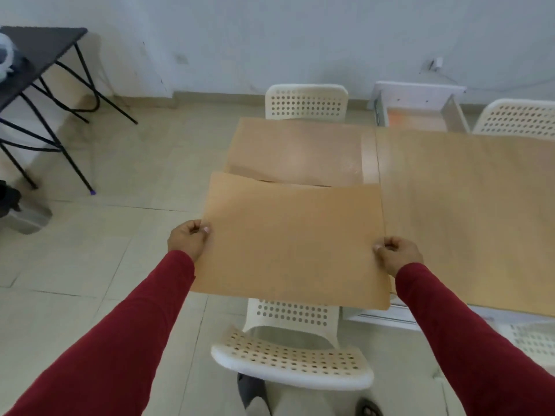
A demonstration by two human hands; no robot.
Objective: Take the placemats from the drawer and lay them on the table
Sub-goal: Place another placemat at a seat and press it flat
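I hold a tan rectangular placemat (291, 244) flat in the air over the near left end of the wooden table (468, 211). My left hand (189, 240) pinches its left edge and my right hand (396, 256) pinches its right edge. Both arms are in red sleeves. A second tan placemat (297, 151) lies flat on the far left part of the table, its near edge partly hidden by the one I hold. An open white drawer (420, 112) shows beyond the table's far edge, with an orange tint inside.
A white perforated chair (291, 361) stands right below my hands. Two more white chairs (306, 102) (519, 118) sit at the far side. A black folding table (39, 55) stands at the left over the tiled floor. A white ledge (378, 318) shows under the table's near edge.
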